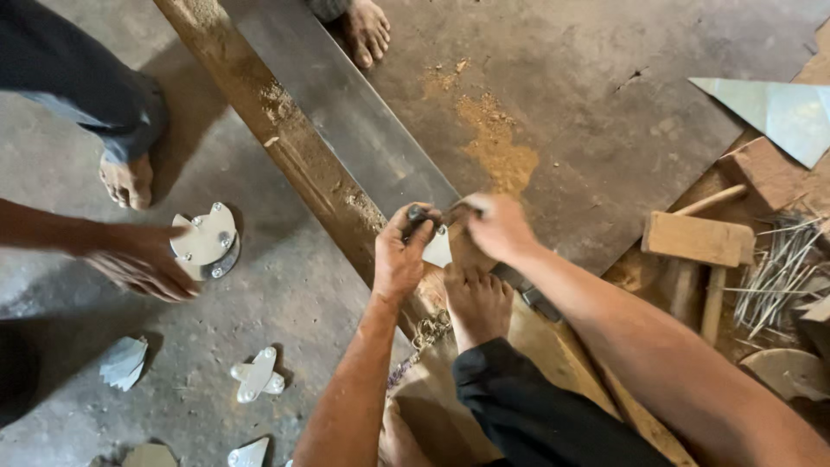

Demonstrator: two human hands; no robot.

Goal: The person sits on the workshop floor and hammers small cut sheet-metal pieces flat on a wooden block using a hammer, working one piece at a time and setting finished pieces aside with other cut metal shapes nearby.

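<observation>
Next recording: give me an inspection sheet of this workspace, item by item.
Surface: concrete floor, sawdust patch.
Job's things: small pale metal piece and a dark tool on the wooden beam; own foot on the beam.
Clutter: mallet, nails, metal cutouts, riveted disc.
Hands: left hand and right hand grip at the piece.
Cables: nothing seen.
Surroundings: another person's hand by the disc; bare feet nearby.

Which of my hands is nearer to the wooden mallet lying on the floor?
Right. Your right hand works at the wooden beam, on the side facing the wooden mallet. Your left hand grips beside it, one hand farther from the mallet.
</observation>
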